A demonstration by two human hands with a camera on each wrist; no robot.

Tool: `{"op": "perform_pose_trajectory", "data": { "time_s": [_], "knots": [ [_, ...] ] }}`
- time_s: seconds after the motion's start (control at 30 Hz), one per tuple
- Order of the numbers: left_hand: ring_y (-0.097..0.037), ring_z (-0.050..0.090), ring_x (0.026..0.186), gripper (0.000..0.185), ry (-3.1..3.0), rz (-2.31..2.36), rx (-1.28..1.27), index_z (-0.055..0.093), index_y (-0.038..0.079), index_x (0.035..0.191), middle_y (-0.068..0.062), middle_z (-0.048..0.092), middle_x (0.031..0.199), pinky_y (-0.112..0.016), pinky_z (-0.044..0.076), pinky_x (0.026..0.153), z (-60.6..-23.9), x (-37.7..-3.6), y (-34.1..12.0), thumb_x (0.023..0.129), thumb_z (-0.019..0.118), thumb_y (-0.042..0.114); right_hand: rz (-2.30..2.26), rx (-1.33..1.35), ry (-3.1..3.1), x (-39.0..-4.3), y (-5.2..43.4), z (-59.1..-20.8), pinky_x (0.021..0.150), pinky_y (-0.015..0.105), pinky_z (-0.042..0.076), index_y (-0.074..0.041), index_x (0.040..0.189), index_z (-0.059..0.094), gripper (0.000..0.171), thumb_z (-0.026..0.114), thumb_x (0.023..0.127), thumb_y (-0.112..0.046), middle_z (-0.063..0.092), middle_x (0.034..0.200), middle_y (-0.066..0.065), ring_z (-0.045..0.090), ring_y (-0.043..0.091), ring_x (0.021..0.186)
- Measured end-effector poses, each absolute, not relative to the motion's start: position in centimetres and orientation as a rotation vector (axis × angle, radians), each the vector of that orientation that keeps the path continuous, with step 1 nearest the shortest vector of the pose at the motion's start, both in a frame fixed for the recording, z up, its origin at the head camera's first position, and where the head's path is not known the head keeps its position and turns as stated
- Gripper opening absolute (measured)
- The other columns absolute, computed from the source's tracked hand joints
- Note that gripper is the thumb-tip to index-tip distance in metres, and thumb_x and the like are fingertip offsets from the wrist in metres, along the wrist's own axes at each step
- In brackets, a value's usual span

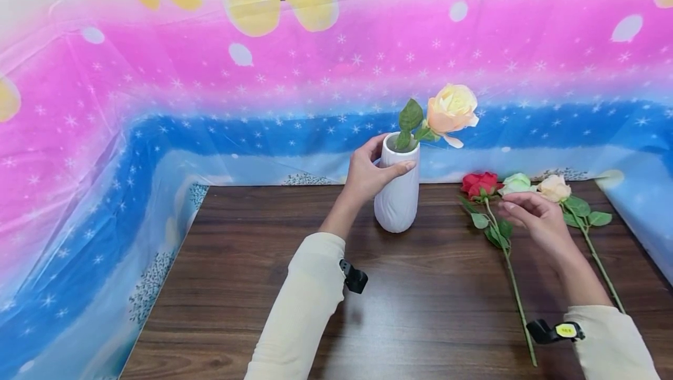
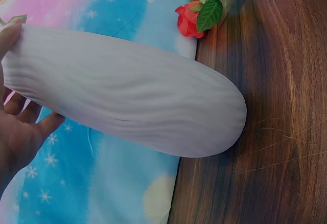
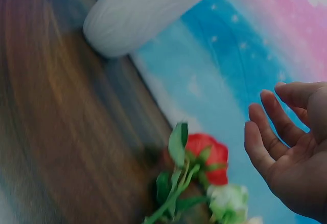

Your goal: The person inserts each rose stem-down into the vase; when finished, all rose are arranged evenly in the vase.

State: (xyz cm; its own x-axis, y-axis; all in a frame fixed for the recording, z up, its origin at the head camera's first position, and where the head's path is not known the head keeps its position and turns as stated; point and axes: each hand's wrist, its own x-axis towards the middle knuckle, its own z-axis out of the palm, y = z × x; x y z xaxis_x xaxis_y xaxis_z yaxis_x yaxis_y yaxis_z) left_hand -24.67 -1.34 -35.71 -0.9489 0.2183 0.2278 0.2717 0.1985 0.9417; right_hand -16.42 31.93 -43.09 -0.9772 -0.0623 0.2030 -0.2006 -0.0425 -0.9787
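Note:
A white ribbed vase stands at the back of the wooden table, and a peach-yellow rose leans out of its mouth to the right. My left hand grips the vase near the rim, thumb across the front and fingers around the far side. In the left wrist view that vase fills the middle. My right hand holds nothing, its fingers loosely bent close over the lying roses. Nearest to it are a red rose, a pale green rose and a cream rose.
The lying roses have long green stems that run toward the front of the dark wooden table. A pink and blue patterned cloth hangs behind and along the sides. Both sleeves carry small black cameras.

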Motion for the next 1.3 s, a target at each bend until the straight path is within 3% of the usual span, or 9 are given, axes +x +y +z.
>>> {"op": "perform_pose_trajectory", "data": {
  "time_s": [0.57,0.67,0.77,0.87,0.93,1.03,1.1,1.3],
  "knots": [
    [-0.024,0.063,0.129,0.07,-2.403,-1.898,-0.485,0.053,0.015,0.146,-0.006,0.064,0.137,-0.042,0.057,0.104,-35.7,-24.6,-1.4,0.084,0.084,0.027,2.154,-0.048,-2.355,-18.5,35.2,-47.6,0.079,0.014,0.059,-0.028,0.107,0.072,0.018,0.066,0.099,-0.012,0.076,0.097,-0.021,0.072,-0.005,0.089],
    [-0.024,0.064,0.128,0.069,-2.403,-1.899,-0.488,0.054,0.016,0.145,-0.006,0.065,0.137,-0.042,0.057,0.103,-35.7,-24.6,-1.4,0.084,0.084,0.028,2.036,-0.136,-2.498,-18.9,35.2,-48.0,0.079,0.014,0.059,-0.019,0.115,0.07,0.017,0.067,0.099,-0.016,0.072,0.094,-0.026,0.069,-0.009,0.088],
    [-0.024,0.064,0.126,0.068,-2.399,-1.902,-0.492,0.055,0.016,0.145,-0.006,0.065,0.136,-0.042,0.058,0.102,-35.7,-24.7,-1.4,0.084,0.084,0.027,1.88,-0.185,-2.645,-19.2,35.0,-48.4,0.079,0.014,0.059,0.0,0.132,0.06,0.037,0.065,0.1,-0.017,0.067,0.092,-0.029,0.066,-0.013,0.086],
    [-0.024,0.065,0.126,0.068,-2.397,-1.899,-0.489,0.055,0.016,0.145,-0.006,0.065,0.136,-0.042,0.058,0.101,-35.7,-24.6,-1.4,0.084,0.084,0.028,1.737,-0.189,-2.774,-19.3,34.9,-48.8,0.079,0.015,0.059,0.013,0.14,0.048,0.053,0.063,0.101,-0.02,0.07,0.101,-0.014,0.063,-0.014,0.085],
    [-0.024,0.064,0.126,0.069,-2.395,-1.898,-0.49,0.055,0.016,0.145,-0.006,0.065,0.136,-0.042,0.058,0.101,-35.7,-24.6,-1.3,0.084,0.084,0.028,1.651,-0.2,-2.849,-19.3,34.9,-49.0,0.079,0.015,0.059,0.014,0.141,0.047,0.055,0.063,0.101,-0.022,0.071,0.111,0.006,0.061,-0.014,0.083],
    [-0.024,0.065,0.126,0.07,-2.397,-1.9,-0.495,0.054,0.016,0.145,-0.006,0.065,0.136,-0.041,0.058,0.101,-35.7,-24.6,-1.3,0.084,0.084,0.028,1.528,-0.229,-2.936,-19.3,34.9,-49.2,0.075,0.018,0.06,0.013,0.139,0.05,0.056,0.063,0.101,-0.026,0.062,0.127,0.031,0.061,-0.012,0.081],
    [-0.024,0.064,0.127,0.07,-2.4,-1.9,-0.495,0.054,0.016,0.145,-0.006,0.065,0.136,-0.041,0.058,0.101,-35.7,-24.6,-1.2,0.084,0.084,0.028,1.446,-0.238,-2.98,-19.4,34.8,-49.2,0.073,0.02,0.06,0.012,0.138,0.053,0.057,0.065,0.1,-0.028,0.06,0.129,0.035,0.063,-0.008,0.079],
    [-0.024,0.064,0.128,0.07,-2.406,-1.894,-0.48,0.054,0.015,0.146,-0.006,0.064,0.137,-0.042,0.057,0.103,-35.7,-24.7,-1.3,0.084,0.084,0.028,1.193,-0.208,-3.063,-19.8,34.3,-49.2,0.068,0.023,0.054,0.01,0.131,0.06,0.055,0.071,0.095,-0.031,0.074,0.112,0.025,0.07,0.017,0.086]
  ]
}}
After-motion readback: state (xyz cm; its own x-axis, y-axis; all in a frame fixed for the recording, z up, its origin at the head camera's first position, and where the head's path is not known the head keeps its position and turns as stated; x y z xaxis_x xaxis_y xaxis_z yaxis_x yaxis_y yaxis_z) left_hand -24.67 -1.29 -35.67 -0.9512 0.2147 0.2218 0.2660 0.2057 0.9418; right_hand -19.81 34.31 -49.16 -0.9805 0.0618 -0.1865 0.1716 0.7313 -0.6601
